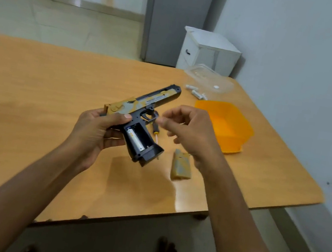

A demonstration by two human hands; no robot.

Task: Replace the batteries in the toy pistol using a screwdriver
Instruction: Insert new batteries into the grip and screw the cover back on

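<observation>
one battery (135, 140) sits in the open grip bay of the toy pistol (141, 113), which my left hand (93, 133) grips above the table (36, 82). my right hand (184, 129) hovers, fingers curled; contents unclear. next, i judge: seat a second cell.

The blurred right hand (186, 127) hides most of the yellow-handled screwdriver (156, 132) and the top of the tan plastic grip cover (182, 165) — whether its curled fingertips pinch anything cannot be told.
</observation>
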